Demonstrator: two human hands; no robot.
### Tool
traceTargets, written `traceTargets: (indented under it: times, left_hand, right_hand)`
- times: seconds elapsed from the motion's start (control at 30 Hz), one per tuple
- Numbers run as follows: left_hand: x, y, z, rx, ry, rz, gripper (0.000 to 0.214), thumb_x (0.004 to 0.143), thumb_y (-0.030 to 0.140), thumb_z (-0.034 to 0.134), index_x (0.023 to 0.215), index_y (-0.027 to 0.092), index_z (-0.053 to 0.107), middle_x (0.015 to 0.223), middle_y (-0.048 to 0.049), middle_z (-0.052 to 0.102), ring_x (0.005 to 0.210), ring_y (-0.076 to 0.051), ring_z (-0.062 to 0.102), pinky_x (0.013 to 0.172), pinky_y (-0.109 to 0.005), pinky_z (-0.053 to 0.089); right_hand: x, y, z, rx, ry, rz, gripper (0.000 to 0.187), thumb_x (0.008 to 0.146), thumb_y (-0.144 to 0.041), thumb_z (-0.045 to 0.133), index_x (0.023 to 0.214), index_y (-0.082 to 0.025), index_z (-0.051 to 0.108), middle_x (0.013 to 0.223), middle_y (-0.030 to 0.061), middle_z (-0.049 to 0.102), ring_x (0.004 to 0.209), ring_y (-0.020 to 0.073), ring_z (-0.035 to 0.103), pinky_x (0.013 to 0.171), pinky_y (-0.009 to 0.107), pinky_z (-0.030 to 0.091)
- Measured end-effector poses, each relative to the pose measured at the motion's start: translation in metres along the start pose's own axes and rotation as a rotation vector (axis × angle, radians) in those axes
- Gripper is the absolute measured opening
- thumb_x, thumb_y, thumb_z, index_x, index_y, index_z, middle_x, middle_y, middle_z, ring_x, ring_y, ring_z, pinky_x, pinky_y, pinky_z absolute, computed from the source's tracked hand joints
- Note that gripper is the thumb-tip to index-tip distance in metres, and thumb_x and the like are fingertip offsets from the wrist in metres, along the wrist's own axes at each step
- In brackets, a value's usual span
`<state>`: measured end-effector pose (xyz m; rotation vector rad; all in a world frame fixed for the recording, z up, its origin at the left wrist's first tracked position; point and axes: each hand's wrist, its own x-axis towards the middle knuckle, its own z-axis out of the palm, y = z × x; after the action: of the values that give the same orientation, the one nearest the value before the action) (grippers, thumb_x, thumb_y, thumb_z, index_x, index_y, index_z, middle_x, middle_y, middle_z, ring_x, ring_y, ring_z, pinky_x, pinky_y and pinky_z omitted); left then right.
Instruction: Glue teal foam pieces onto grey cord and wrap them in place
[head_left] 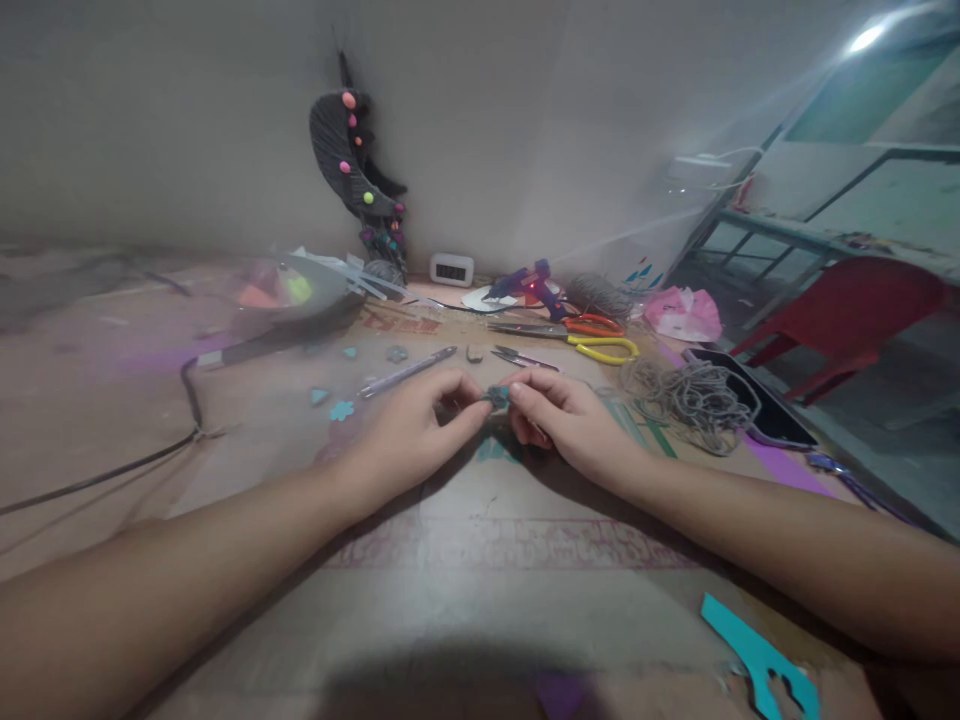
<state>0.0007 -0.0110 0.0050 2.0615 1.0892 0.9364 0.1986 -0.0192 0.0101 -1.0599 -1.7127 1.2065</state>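
Between the fingertips of both hands is a small teal piece (496,396), perhaps a foam or paper flower; its exact shape is partly hidden. My left hand (439,425) pinches its left side with thumb and forefinger. My right hand (559,412) pinches it from the right, the other fingers curled below. More teal cut pieces (499,448) lie on the board just beneath the hands. To the left lie a flat blue flower cut-out (342,410) and a small triangular piece (319,396). Beyond the hands are a pen (409,371) and an eraser-like block (474,353).
Behind lie scissors with orange and yellow handles (600,338), a purple glue gun (529,285) and a white digital clock (451,269). Tangled grey yarn (694,400) and a phone (757,400) are at right. A teal sheet scrap (761,655) lies front right; a black cable (191,400) runs left.
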Motion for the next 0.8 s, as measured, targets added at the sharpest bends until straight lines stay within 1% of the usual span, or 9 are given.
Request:
traceTargets:
  times: [0.1,0.23,0.3,0.4,0.53,0.63,0.73,0.8]
  left_hand:
    - [0.001,0.0011,-0.0005,-0.004,-0.005,-0.018,0.017,0.092,0.033,0.057,0.081,0.02,0.063,0.082,-0.0003,0.068,0.079,-0.019,0.062,0.074,-0.032,0.045]
    - [0.0005,-0.0009,0.0,0.016,-0.02,-0.004,0.017,0.092,0.033,0.056,0.083,0.02,0.064,0.085,-0.0005,0.069,0.081,-0.019,0.063,0.076,-0.033,0.046]
    - [-0.0007,-0.0019,0.0006,0.04,-0.029,0.022,0.017,0.092,0.033,0.057,0.083,0.02,0.065,0.085,-0.0012,0.069,0.083,-0.019,0.062,0.077,-0.033,0.046]
    - [-0.0021,-0.0019,0.0009,0.071,-0.041,0.045,0.018,0.091,0.033,0.057,0.083,0.02,0.066,0.085,-0.0022,0.068,0.083,-0.02,0.062,0.076,-0.033,0.045]
    - [-0.0017,-0.0013,0.0004,0.043,-0.083,0.005,0.02,0.092,0.037,0.059,0.085,0.02,0.068,0.088,-0.0017,0.07,0.084,-0.02,0.062,0.076,-0.034,0.045]
    - [-0.0003,-0.0016,0.0005,-0.01,-0.054,-0.037,0.019,0.09,0.04,0.064,0.088,0.021,0.067,0.09,-0.0011,0.071,0.085,-0.02,0.063,0.076,-0.033,0.045]
    - [0.0007,-0.0015,0.0008,-0.021,-0.036,-0.031,0.022,0.093,0.042,0.06,0.09,0.021,0.066,0.089,-0.0007,0.071,0.083,-0.019,0.062,0.075,-0.032,0.046]
    - [0.001,-0.001,0.0006,0.004,-0.027,-0.029,0.019,0.092,0.038,0.06,0.086,0.021,0.066,0.086,-0.0005,0.071,0.081,-0.019,0.062,0.074,-0.032,0.045]
  right_hand:
    - [-0.0001,0.0019,-0.0024,-0.003,-0.001,0.003,0.038,0.094,-0.056,0.056,0.087,-0.018,0.06,0.057,-0.0046,0.055,0.048,0.0081,0.043,0.045,0.023,0.031]
    - [0.0012,0.0035,-0.0022,0.008,0.026,0.005,0.033,0.089,-0.051,0.065,0.095,-0.018,0.063,0.056,-0.007,0.053,0.047,0.0077,0.042,0.045,0.023,0.031]
    - [0.0013,0.0029,-0.0012,0.009,0.034,0.0,0.028,0.087,-0.046,0.067,0.091,-0.018,0.062,0.057,-0.0075,0.051,0.048,0.0079,0.043,0.046,0.023,0.031]
    - [0.0009,0.0013,-0.0003,-0.004,0.03,-0.003,0.023,0.087,-0.041,0.066,0.085,-0.019,0.06,0.056,-0.008,0.05,0.048,0.0077,0.043,0.046,0.023,0.033]
    - [0.0012,0.0004,-0.0012,-0.026,0.032,-0.018,0.023,0.088,-0.041,0.064,0.083,-0.02,0.058,0.057,-0.0082,0.05,0.046,0.007,0.042,0.045,0.023,0.032]
    - [0.0019,0.0015,-0.002,-0.023,0.035,-0.024,0.027,0.088,-0.045,0.064,0.082,-0.019,0.058,0.057,-0.0082,0.05,0.046,0.0069,0.041,0.045,0.023,0.032]
    - [0.0021,0.0029,-0.0021,-0.018,0.033,-0.027,0.028,0.089,-0.046,0.065,0.083,-0.019,0.058,0.057,-0.0077,0.049,0.049,0.0076,0.043,0.046,0.023,0.033]
    - [0.0022,0.0033,-0.0019,-0.018,0.026,-0.022,0.03,0.088,-0.048,0.066,0.083,-0.019,0.058,0.058,-0.0071,0.05,0.05,0.0082,0.044,0.046,0.023,0.033]
